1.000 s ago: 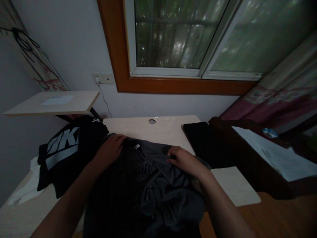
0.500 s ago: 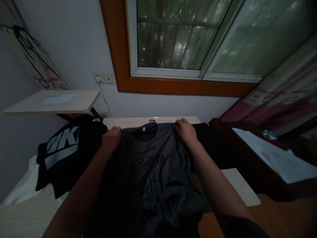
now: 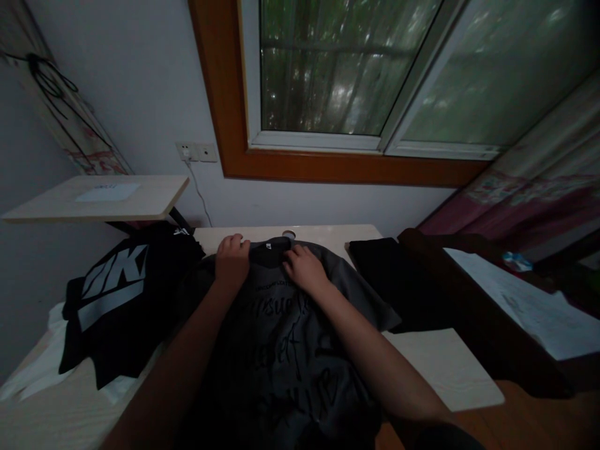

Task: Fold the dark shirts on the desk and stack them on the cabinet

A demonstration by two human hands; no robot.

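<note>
A dark grey T-shirt (image 3: pixel 281 337) with black lettering lies spread front up over the table, its collar toward the window and its lower part running toward me. My left hand (image 3: pixel 233 261) is closed on the cloth at the left side of the neckline, fingers bent over the far edge. At the right side of the collar, my right hand (image 3: pixel 305 267) has its curled fingers on the fabric. Between the two hands a small white label shows inside the neck. The shirt's right sleeve lies flat beyond my right forearm.
Black clothing with grey block letters (image 3: pixel 115 278) lies at left, over white cloth (image 3: pixel 40 362). A raised shelf (image 3: pixel 154 197) stands behind it. Dark folded cloth (image 3: pixel 398 284) rests on the right of the table (image 3: pixel 445 369). Papers (image 3: pixel 520 303) lie on dark furniture farther right.
Both hands have moved inward from the shirt's shoulders to its collar. The shirt has come down onto the table, its right sleeve now spread out, and more of the dark folded cloth shows.
</note>
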